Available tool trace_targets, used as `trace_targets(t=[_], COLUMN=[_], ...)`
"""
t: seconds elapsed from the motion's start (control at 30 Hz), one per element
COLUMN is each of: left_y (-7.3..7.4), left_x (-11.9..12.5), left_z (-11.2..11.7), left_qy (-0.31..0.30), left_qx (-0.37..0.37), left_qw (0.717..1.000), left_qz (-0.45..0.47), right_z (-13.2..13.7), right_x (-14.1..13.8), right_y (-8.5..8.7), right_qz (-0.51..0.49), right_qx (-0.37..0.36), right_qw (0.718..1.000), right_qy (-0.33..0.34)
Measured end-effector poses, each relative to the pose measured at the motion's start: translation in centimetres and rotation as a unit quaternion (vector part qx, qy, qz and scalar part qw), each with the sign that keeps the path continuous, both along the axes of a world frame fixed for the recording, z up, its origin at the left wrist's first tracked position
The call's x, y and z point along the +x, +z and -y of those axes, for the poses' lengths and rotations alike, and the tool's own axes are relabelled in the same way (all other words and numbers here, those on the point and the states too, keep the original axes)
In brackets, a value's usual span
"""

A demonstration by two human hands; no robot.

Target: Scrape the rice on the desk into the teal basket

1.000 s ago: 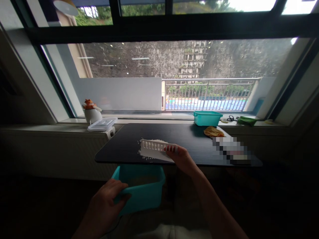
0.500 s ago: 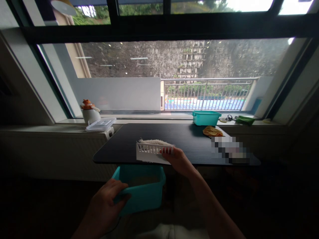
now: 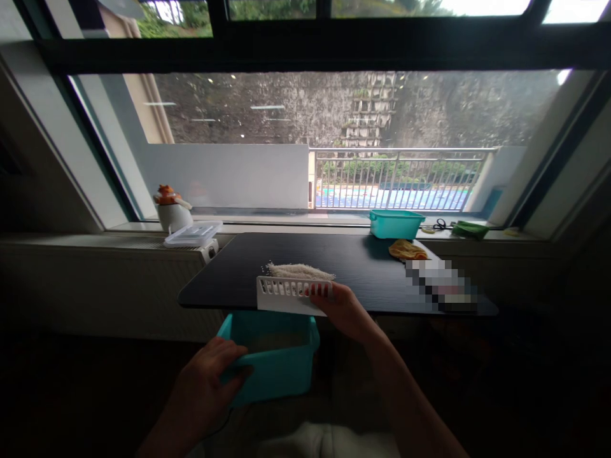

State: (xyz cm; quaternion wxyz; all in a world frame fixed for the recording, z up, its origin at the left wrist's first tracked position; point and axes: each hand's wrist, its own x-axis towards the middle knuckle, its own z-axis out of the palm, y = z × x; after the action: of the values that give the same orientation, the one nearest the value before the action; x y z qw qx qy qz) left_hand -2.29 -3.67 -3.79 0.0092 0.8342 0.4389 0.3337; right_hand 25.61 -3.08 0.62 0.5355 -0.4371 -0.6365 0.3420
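My right hand point(image 3: 341, 308) grips a white slotted plastic piece point(image 3: 286, 294) standing on edge at the near edge of the black table point(image 3: 353, 261). A pile of white grains point(image 3: 298, 271) lies on the table just behind that piece. Below the table edge, my left hand point(image 3: 210, 375) holds the near rim of a teal bin point(image 3: 274, 356), fingers curled over it. The bin sits right under the white piece.
A smaller teal tub point(image 3: 396, 224) stands at the table's far right by the window, with an orange cloth point(image 3: 405, 250) next to it. A white pot with an orange top point(image 3: 170, 210) and a clear lidded box point(image 3: 193, 234) rest on the sill at left. Scissors point(image 3: 442, 225) lie on the sill.
My right hand has drawn the white piece toward me, pushing the grains to the table's near edge above the bin. My left hand has kept hold of the bin.
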Motion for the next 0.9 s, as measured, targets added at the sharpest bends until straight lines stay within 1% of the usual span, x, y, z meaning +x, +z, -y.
trace_targets(t=[0.03,0.1,0.17,0.2,0.3,0.33,0.4,0.5,0.6,0.73,0.9], left_y=[0.1,0.5,1.0,1.3,1.6,1.6,1.6,1.6,1.9,2.3,2.4], left_x=[0.1,0.4,0.8,0.9,1.2,1.3,1.4,1.7,2.5,3.7,4.5], left_z=[0.1,0.5,0.9,1.1,1.3,1.4,1.4,1.5,1.8,2.0,2.3], left_qy=[-0.002,-0.011,-0.022,-0.029,-0.040,-0.041,-0.048,-0.059,-0.073,-0.093,-0.118], left_qx=[0.000,-0.025,-0.052,-0.067,-0.075,-0.082,-0.089,-0.087,-0.092,-0.100,-0.119], left_qw=[1.000,1.000,0.998,0.997,0.996,0.996,0.995,0.994,0.993,0.990,0.986], left_qz=[0.001,-0.004,-0.008,-0.009,0.000,0.001,0.004,0.008,0.013,0.020,0.015], right_z=[-0.1,-0.5,-0.6,-0.6,-0.2,0.0,0.3,0.5,0.4,-0.3,-1.7], right_x=[0.2,0.8,1.3,1.5,1.8,1.9,2.5,3.8,5.2,5.4,4.3], right_y=[-0.1,-0.5,-0.7,-0.8,-0.7,-0.6,-0.3,0.2,0.4,0.3,-0.5], right_qz=[-0.004,-0.011,-0.009,-0.009,0.001,-0.001,-0.008,-0.011,-0.004,-0.008,0.005], right_qx=[0.004,0.016,0.016,0.013,-0.009,-0.013,-0.016,-0.004,0.001,0.013,0.003], right_qw=[1.000,0.998,0.997,0.997,0.998,0.998,0.996,0.988,0.984,0.986,0.996], right_qy=[-0.016,-0.055,-0.072,-0.074,-0.057,-0.060,-0.090,-0.155,-0.179,-0.163,-0.087])
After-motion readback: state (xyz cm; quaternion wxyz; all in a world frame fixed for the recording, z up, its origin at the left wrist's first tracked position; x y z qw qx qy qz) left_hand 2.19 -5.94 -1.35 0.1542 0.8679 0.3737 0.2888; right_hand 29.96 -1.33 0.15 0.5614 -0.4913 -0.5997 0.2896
